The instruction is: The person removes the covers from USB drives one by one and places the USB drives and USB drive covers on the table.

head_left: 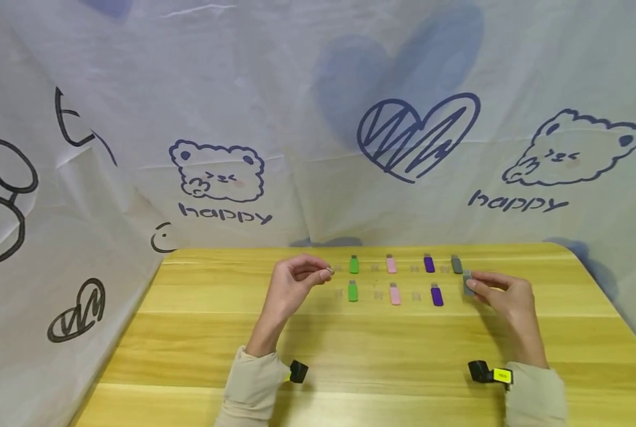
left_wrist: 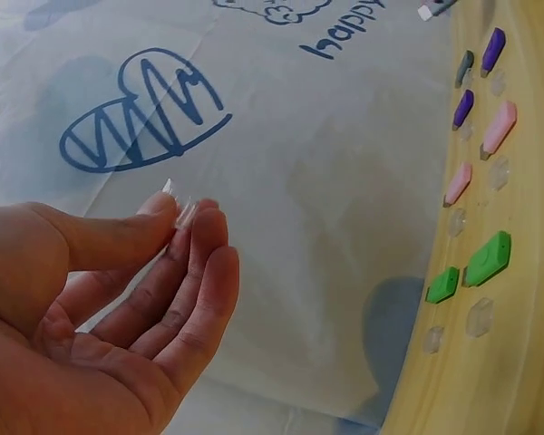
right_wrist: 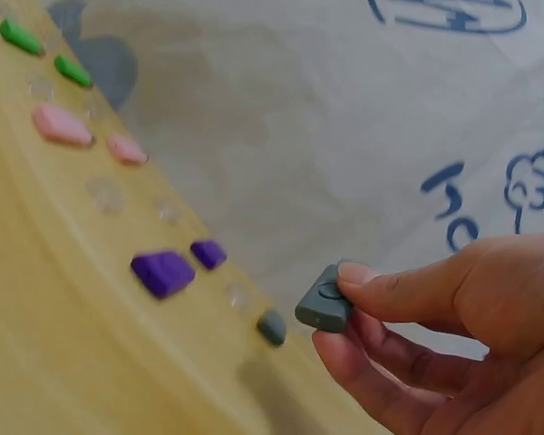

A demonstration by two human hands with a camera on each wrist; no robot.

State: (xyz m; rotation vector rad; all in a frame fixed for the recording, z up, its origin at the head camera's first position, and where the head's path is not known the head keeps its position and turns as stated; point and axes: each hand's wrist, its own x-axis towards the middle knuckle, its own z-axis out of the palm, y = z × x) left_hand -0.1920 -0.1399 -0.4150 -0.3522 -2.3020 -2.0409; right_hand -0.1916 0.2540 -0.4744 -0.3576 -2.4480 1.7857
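My left hand (head_left: 292, 283) pinches a small clear plastic cap (left_wrist: 187, 214) between thumb and fingertips, raised over the table's far left part. A grey USB flash drive (right_wrist: 321, 304) is pinched between the thumb and fingers of my right hand (head_left: 511, 298), its metal plug pointing away in the head view. Just behind it lies a second grey USB flash drive (head_left: 456, 264). Between the hands, green (head_left: 352, 291), pink (head_left: 395, 294) and purple USB flash drives (head_left: 437, 295) lie in two rows, plugs toward the wall. Clear caps (head_left: 378, 295) lie beside them.
The wooden table (head_left: 392, 350) runs back to a white cloth (head_left: 296, 89) printed with bears and hearts. Its rounded far right corner shows near the cloth. On each sleeve sits a small black camera (head_left: 299, 372).
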